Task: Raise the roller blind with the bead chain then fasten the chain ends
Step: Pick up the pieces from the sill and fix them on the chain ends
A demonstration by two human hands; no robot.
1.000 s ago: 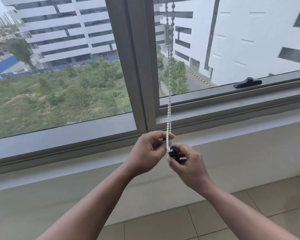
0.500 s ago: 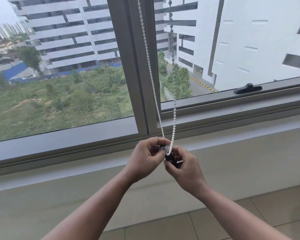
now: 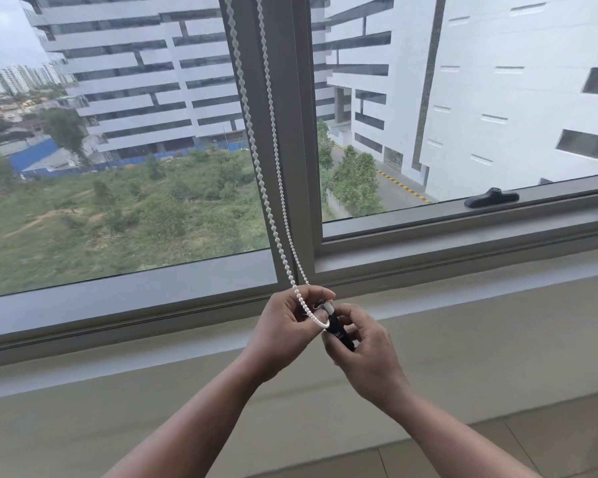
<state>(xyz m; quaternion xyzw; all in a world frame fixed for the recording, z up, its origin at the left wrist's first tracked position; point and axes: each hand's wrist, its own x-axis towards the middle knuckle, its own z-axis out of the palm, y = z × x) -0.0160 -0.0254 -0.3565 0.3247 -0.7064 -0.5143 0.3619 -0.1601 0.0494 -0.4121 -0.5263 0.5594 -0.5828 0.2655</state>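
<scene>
Both forearms stretched forward and upward, meeting in front of the lower window frame [image 3: 128,305]. Left hand [image 3: 283,331] with curled fingers, pinching the bead chain [image 3: 273,188] near its bottom loop. Right hand [image 3: 363,346] closed around a small black weight [image 3: 337,334], smooth and oblong, with a white cap on top. Chain made of small round white beads, two strands hanging down along the grey vertical mullion [image 3: 290,132]. Black window handle [image 3: 491,198] lying on the right sash rail.

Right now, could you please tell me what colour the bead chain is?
The bead chain is white, clearest in the head view against the grey window frame.
</scene>
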